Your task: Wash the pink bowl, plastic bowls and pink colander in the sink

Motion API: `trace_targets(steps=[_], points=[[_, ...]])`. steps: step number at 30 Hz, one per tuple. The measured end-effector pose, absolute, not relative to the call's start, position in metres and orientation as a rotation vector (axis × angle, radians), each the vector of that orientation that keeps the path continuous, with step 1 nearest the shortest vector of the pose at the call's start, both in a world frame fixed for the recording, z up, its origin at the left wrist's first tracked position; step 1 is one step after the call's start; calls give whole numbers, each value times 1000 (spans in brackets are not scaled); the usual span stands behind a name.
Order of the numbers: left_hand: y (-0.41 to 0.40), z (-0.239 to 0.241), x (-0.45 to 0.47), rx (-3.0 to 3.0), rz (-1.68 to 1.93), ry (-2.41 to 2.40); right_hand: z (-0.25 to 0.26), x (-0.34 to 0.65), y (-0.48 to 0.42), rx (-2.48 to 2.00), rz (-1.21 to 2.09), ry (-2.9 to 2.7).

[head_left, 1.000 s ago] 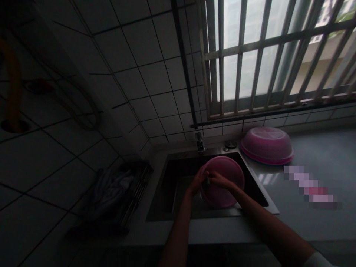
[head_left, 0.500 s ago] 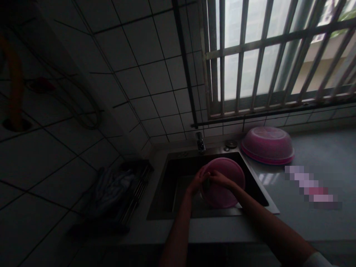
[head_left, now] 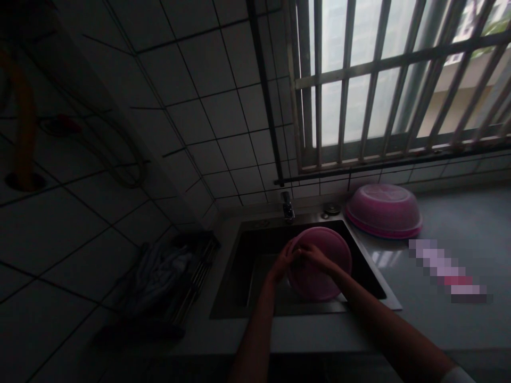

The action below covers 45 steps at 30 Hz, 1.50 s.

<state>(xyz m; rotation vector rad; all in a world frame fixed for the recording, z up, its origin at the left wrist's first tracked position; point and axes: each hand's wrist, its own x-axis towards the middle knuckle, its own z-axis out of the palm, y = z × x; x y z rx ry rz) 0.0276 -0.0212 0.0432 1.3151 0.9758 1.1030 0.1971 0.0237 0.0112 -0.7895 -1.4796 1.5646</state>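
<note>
A pink plastic basin point(head_left: 325, 263) stands tilted in the dark metal sink point(head_left: 255, 266). My left hand point(head_left: 282, 263) grips the basin's left rim with curled fingers. My right hand point(head_left: 315, 257) lies on the basin's surface right beside the left hand, fingers bent against it. Whether the right hand holds something small is hidden in the dim light. The tap point(head_left: 286, 205) stands just behind the basin.
A second pink basin point(head_left: 384, 210) lies upside down on the grey counter point(head_left: 447, 223) right of the sink. A rack with a crumpled cloth point(head_left: 159, 271) sits left of the sink. Tiled walls rise on the left and back, and a barred window point(head_left: 391, 80) is above.
Both hands have drawn slightly closer together on the basin's left side. The basin and everything else stay where they were.
</note>
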Motion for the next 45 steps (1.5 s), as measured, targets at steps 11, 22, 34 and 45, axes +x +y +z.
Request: trace_targets(steps=[11,22,34,45], points=[[-26,53,28,1425,1081,1008,17,195,18,-751,1662,-1594],[-27,56,29,1451,1061,978,19,204,21,-782,1635,-1614],[-27,52,29,1391,1084,973,19,201,20,-780,1665,-1557],[-27,53,33,1354,1092,956,24,205,27,-825,1480,-1372]])
